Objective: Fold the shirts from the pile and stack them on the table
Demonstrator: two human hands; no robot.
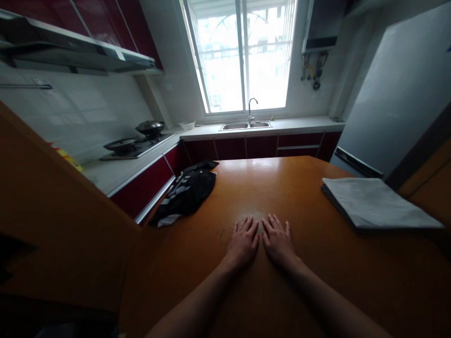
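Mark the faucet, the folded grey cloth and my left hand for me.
Faucet [250, 111]: head view, on the upright stem.
Folded grey cloth [382, 203]: head view, top face.
Left hand [242, 245]: head view, back of hand.

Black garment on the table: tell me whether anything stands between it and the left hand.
Nothing visible does. Only the wooden tabletop shows between the left hand and the black garment; the folded grey cloth lies on the far side, beyond the right hand.

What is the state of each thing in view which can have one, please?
Left hand, open on brown wooden table
Right hand, open on table
Black cloth with pale markings, crumpled
Light grey rectangular cloth, folded
Round dark metal wok, lidded
Dark red upper cabinets, closed
Curved silver tap, water flow unclear
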